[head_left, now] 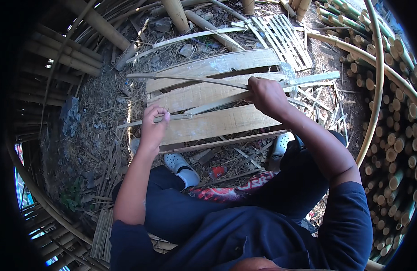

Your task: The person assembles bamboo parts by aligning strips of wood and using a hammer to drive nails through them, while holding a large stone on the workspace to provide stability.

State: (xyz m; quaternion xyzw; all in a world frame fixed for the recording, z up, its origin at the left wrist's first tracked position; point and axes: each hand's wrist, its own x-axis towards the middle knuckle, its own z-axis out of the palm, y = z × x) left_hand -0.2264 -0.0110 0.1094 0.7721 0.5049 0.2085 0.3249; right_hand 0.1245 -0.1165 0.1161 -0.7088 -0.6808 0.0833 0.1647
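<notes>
Over a low bench of pale wooden planks (pixel 226 121), my right hand (pixel 268 97) is closed around a long, flat bamboo slat (pixel 314 78). That slat runs from beyond the bench's right end down toward my left hand. A thinner, slightly bent bamboo strip (pixel 186 77) reaches left from the same fist; its hold inside the fingers is hidden. At the left end of the bench, my left hand (pixel 155 124) pinches a narrow bamboo strip (pixel 177 116) between thumb and fingers. The strip's inner end lies against the slat; whether they are joined I cannot tell.
Cut bamboo poles (pixel 389 156) are stacked at the right, with a curved pole (pixel 379 81) before them. A slatted bamboo panel (pixel 280 38) lies beyond the bench. Shavings and scraps cover the ground. My feet in white clogs (pixel 174 162) sit close to the bench's near edge.
</notes>
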